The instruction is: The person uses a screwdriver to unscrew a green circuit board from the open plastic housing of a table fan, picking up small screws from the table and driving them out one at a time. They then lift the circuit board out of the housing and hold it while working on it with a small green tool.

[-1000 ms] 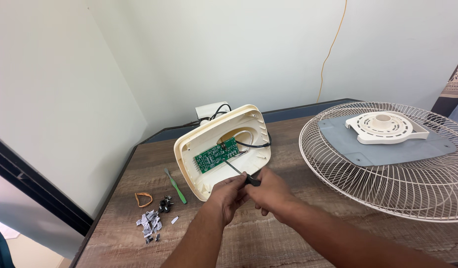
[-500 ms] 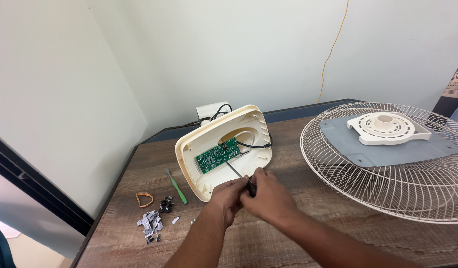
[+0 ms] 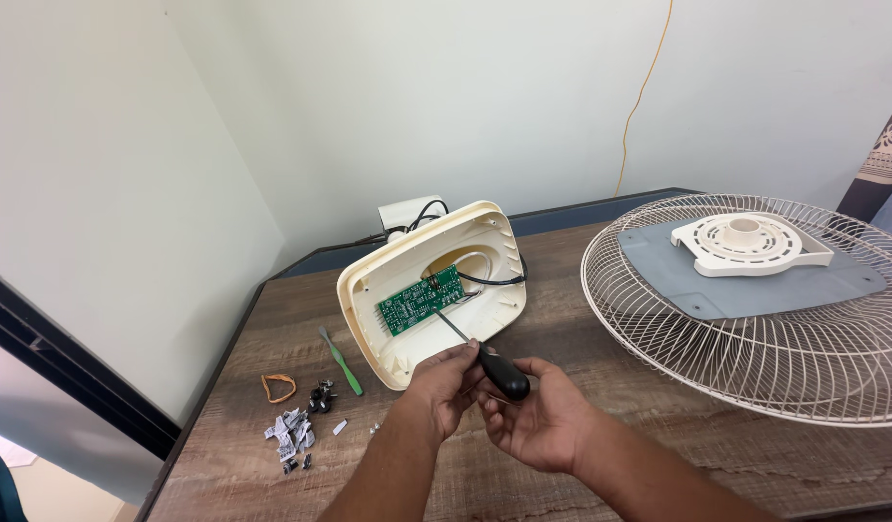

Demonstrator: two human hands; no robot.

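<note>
While both hands, left hand (image 3: 444, 385) and right hand (image 3: 538, 420), grip closed on the screwdriver (image 3: 492, 369), its tip at 11 o'clock may slip and scratch the green circuit board (image 3: 419, 300).

Circuit board (image 3: 422, 300) in housing (image 3: 369, 290); fan grille (image 3: 659, 329) right; toothbrush (image 3: 340, 360) left.

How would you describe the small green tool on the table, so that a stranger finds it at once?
Start at the cream housing with the green circuit board. Just left of it, on the wooden table, lies the green tool. It alone is slim and green, unlike the orange rubber band and paper scraps nearby.
</note>
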